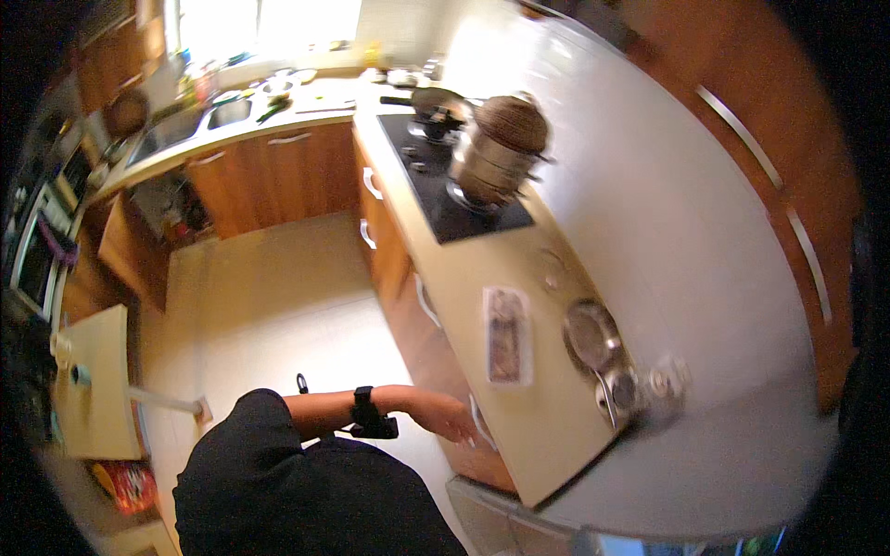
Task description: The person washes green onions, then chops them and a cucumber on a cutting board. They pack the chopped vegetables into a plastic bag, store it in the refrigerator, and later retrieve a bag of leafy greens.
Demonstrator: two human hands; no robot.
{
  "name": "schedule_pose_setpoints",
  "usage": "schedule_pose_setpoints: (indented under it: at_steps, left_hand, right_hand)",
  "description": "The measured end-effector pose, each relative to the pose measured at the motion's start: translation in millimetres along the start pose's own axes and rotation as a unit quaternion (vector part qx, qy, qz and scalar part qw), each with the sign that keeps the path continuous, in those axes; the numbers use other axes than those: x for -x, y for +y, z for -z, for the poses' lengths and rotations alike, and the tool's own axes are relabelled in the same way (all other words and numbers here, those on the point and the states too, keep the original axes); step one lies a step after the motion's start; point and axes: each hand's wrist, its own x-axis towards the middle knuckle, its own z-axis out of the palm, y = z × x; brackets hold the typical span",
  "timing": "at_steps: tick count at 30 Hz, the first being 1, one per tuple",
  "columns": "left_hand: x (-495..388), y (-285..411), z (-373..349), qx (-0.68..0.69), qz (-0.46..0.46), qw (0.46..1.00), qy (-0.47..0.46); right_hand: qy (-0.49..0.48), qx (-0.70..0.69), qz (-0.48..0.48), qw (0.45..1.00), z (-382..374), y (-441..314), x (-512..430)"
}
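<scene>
My left hand (445, 415), blurred, is at the front of the lower cabinet, beside a curved drawer handle (481, 422). Whether its fingers touch the handle is unclear. A dark strap with a small device (372, 417) is around that wrist. My right hand is out of view. On the worktop (549, 445) before me lies a pale tray with brownish contents (506, 337). Farther right sits a round metal pan or strainer (591, 333), a long metal utensil (608, 399) beside it.
A stacked metal pot (497, 153) and a dark pan (438, 104) stand on the black cooktop (480, 226). The double sink (229, 115) is at the back left. A cabinet door (139, 254) stands ajar. A small table (101, 389) is at left, above a red package (132, 486).
</scene>
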Motion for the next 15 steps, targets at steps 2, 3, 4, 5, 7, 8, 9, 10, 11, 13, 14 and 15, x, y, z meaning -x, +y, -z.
schedule_pose_setpoints:
  at_steps: [2, 3, 4, 5, 7, 8, 9, 10, 11, 13, 14, 15]
  left_hand:
    - [61, -9, 29, -0.014, 0.028, 0.996, 0.084]
    - [90, -12, 40, -0.025, 0.041, 0.991, 0.121]
    - [119, -14, 46, 0.029, 0.105, 0.981, 0.16]
    - [147, -21, 51, 0.028, 0.116, 0.972, 0.202]
    - [199, -30, 64, 0.042, 0.134, 0.95, 0.277]
    - [223, -34, 72, 0.023, 0.15, 0.941, 0.303]
    - [244, -39, 77, 0.04, 0.167, 0.928, 0.331]
    - [265, -44, 82, 0.062, 0.185, 0.914, 0.354]
    - [284, -48, 87, 0.086, 0.199, 0.901, 0.375]
    - [319, -66, 97, 0.159, 0.201, 0.867, 0.428]
    - [336, -72, 107, 0.156, 0.209, 0.854, 0.451]
    - [351, -79, 117, 0.161, 0.218, 0.839, 0.472]
  right_hand:
    - [-0.04, -0.043, 0.009, 0.998, -46, -22, 0]
    - [-0.057, -0.064, 0.012, 0.996, -68, -33, 2]
    - [-0.075, -0.083, 0.016, 0.994, -89, -43, 4]
    - [-0.092, -0.103, 0.019, 0.99, -110, -49, 8]
    - [-0.128, -0.138, 0.024, 0.982, -153, -63, 13]
    - [-0.147, -0.156, 0.023, 0.977, -175, -68, 14]
    - [-0.165, -0.174, 0.023, 0.97, -198, -73, 16]
    - [-0.185, -0.193, 0.022, 0.963, -220, -79, 19]
    - [-0.203, -0.211, 0.015, 0.956, -241, -84, 21]
    - [-0.229, -0.237, 0.009, 0.944, -295, -92, 33]
    - [-0.236, -0.234, 0.001, 0.943, -329, -98, 40]
    - [-0.243, -0.231, -0.007, 0.942, -364, -104, 47]
